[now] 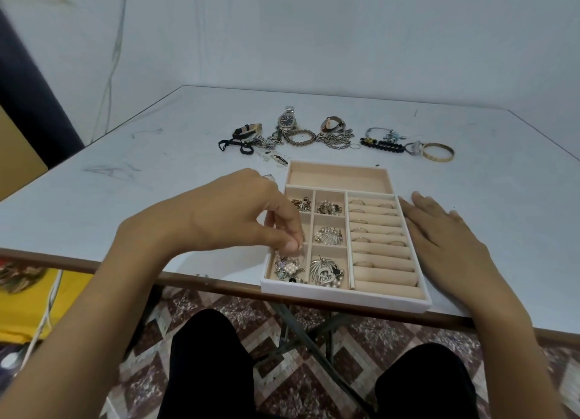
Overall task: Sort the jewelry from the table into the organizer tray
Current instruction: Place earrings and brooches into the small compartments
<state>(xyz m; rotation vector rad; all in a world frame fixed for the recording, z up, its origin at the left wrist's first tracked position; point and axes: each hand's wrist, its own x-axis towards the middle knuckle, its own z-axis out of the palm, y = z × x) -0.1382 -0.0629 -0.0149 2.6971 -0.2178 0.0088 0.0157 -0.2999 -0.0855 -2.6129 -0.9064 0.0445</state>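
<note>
Pinching a jewelry piece (280,256) above the tray (345,297): left hand (238,211) (right hand (445,233) flat)

The left hand (238,218) covers the middle-left compartment of the tray (345,295) and part of its left wall. The small piece (300,246) pinched in its grip is too tiny to identify, perhaps an earring. Both forearms (94,324) run off the bottom edge, and the table (125,155) is cut off at both sides.
</note>
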